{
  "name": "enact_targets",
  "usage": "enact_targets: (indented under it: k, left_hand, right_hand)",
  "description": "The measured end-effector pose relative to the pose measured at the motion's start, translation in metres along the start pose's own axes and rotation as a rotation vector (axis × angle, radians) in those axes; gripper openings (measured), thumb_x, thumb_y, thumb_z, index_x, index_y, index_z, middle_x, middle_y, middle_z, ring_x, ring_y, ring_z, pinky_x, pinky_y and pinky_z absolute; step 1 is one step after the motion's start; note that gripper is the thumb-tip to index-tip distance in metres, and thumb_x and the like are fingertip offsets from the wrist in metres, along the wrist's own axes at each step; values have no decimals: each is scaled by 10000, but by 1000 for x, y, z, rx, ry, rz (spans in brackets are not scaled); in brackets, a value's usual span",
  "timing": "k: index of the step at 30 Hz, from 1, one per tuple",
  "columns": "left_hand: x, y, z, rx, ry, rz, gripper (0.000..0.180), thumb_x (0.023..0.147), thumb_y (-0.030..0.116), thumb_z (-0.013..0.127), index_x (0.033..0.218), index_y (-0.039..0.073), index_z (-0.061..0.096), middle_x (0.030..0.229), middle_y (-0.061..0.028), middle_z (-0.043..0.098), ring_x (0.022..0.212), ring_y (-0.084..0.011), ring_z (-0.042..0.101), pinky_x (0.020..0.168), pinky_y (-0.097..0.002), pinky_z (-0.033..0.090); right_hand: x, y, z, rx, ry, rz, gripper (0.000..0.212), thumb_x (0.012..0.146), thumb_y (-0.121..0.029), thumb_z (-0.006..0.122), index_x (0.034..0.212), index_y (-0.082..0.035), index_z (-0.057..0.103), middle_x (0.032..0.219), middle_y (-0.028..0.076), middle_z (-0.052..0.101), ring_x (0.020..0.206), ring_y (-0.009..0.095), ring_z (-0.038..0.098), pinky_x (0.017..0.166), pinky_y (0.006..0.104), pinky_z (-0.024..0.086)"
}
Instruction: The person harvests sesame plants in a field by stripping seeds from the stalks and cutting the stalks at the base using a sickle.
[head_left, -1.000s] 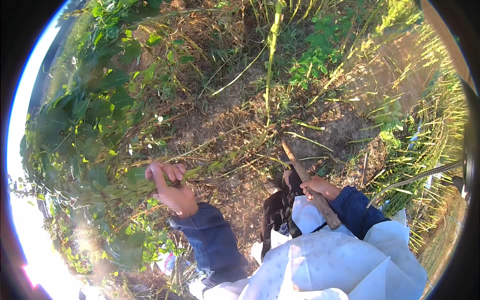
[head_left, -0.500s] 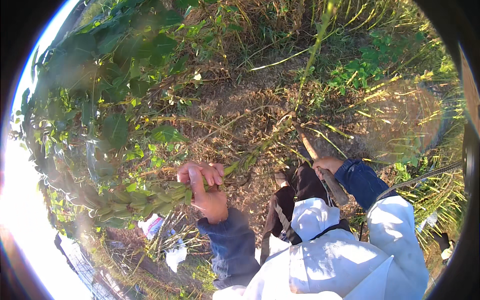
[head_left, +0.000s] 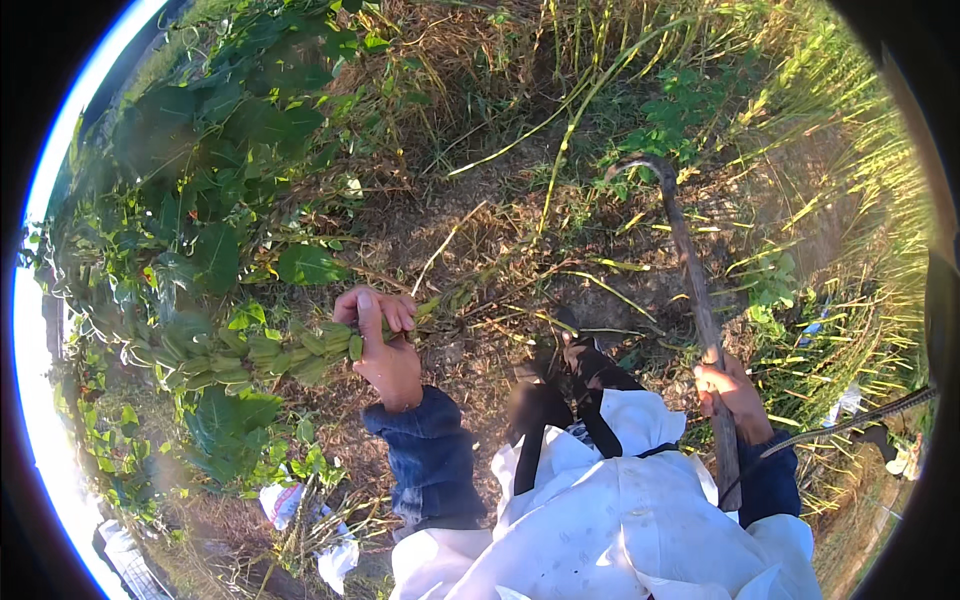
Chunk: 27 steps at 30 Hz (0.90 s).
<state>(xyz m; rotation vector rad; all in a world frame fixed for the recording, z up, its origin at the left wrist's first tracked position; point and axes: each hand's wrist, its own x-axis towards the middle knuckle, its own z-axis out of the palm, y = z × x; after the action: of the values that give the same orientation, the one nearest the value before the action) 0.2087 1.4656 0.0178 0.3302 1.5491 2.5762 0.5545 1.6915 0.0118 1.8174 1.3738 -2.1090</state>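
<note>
My left hand [head_left: 388, 358] is closed around a green stalk thick with pods [head_left: 255, 358], which looks like sesame. The podded part stretches left from my fist, and a thinner end passes to the right over the soil. My right hand [head_left: 735, 395] grips a sickle [head_left: 690, 270] low on its long, dark wooden handle. Its curved blade points left at the far end, apart from the stalk in my left hand. A long, thin yellow-green stem [head_left: 565, 150] rises beyond, left of the blade.
Broad-leaved green plants [head_left: 215, 255] crowd the left. Cut stubble and thin yellow-green stems [head_left: 860, 240] cover the right side. White plastic scraps [head_left: 338, 565] lie at lower left. A dark cord [head_left: 850, 425] runs in from the right past my right sleeve.
The sickle has swung right and away from the stalk, its handle now more upright as my right hand moved right and nearer. My left hand has shifted slightly left with the stalk.
</note>
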Motion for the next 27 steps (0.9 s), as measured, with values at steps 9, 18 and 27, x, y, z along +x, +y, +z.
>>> enact_targets:
  k: [9,18,27]
  left_hand:
    - [3,33,95,29,-279,-260,155,932,153,523,875,13,490,577,-35,411,497,-138,421,531,-303,420]
    - [33,-39,117,159,-107,-175,132,898,117,581,899,6,509,627,-45,463,542,-124,465,504,-272,433]
    - [58,-159,139,432,-274,-109,534,877,87,606,1362,42,386,1158,-94,503,1035,-190,518,845,-315,473]
  right_hand:
    - [101,-57,54,51,-265,-194,150,833,-99,583,901,-59,456,649,23,501,440,112,487,383,264,413]
    - [119,-74,43,-135,-89,-308,234,787,-64,538,983,16,438,662,60,494,416,140,493,360,286,408]
    - [93,-90,57,-145,-361,-240,349,812,-48,526,1145,6,437,669,30,491,442,112,496,387,257,421]
